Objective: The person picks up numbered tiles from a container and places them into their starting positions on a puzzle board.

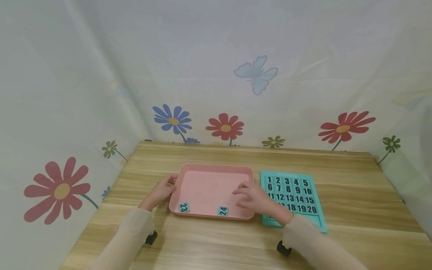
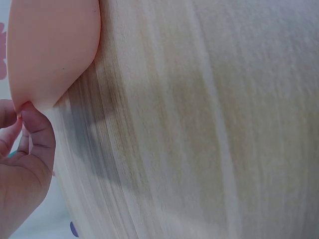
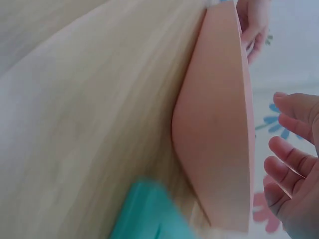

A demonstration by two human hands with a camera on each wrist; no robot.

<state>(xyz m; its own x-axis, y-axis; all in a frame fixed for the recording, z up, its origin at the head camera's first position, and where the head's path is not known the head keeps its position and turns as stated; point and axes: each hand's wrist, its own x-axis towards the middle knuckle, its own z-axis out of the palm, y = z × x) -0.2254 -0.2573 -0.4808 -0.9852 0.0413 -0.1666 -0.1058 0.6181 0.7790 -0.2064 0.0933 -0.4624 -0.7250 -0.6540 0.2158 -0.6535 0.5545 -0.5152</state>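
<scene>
A shallow pink tray [image 1: 210, 185] lies on the table, with a teal number tile marked 23 [image 1: 184, 207] and another marked 24 [image 1: 223, 211] near its front wall. My left hand [image 1: 162, 190] pinches the tray's left rim between thumb and fingers; the left wrist view shows this grip [image 2: 31, 149] at the tray's edge. Over the right part of the tray hovers my right hand [image 1: 251, 197], its fingers loosely bent and holding nothing. In the right wrist view the right hand's fingers [image 3: 289, 164] are spread apart beside the tray wall [image 3: 214, 119].
Right of the tray lies a teal number board [image 1: 317, 221] with rows of numbered tiles, partly covered by my right forearm. The wooden table [image 1: 351, 195] meets a flower-printed curtain [image 1: 189, 75] at the back and sides.
</scene>
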